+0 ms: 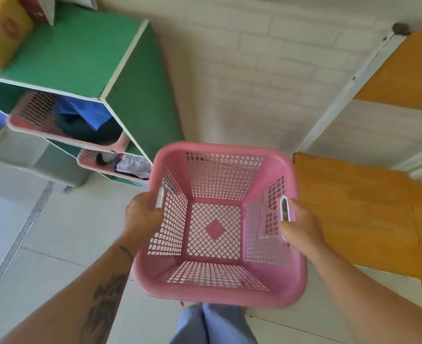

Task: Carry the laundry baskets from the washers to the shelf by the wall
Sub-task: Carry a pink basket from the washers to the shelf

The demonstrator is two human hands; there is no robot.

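Head view. DESK: What is being carried, and how?

PHOTOGRAPHER: A person holds an empty pink laundry basket (220, 297) out in front of the body, clear of the tiled floor (56, 219) and above jeans-clad legs (212, 326). The left grip (143, 214) curls round the rim at the left handle slot. The right grip (301, 227) clamps the opposite rim, thumb lying over the edge beside the white-edged slot. One on each side keeps the basket level, mouth up.

DESK: And the shelf?

PHOTOGRAPHER: The green shelf (135, 100) stands against the pale brick wall (254, 83), just ahead and to the left. The carried basket's far-left corner overlaps it in frame; whether they touch, I cannot tell. Two more pink baskets sit in its compartments: the upper basket (35, 109) holds blue and dark clothing, the lower basket (85, 156) pale and dark cloth. Both are slid in mouth up, which keeps their loads from spilling.

DESK: How far along?

PHOTOGRAPHER: By the look of it, this one has reached the shelf but is not yet stowed. No free compartment shows from here, so finding one looks like the next call.
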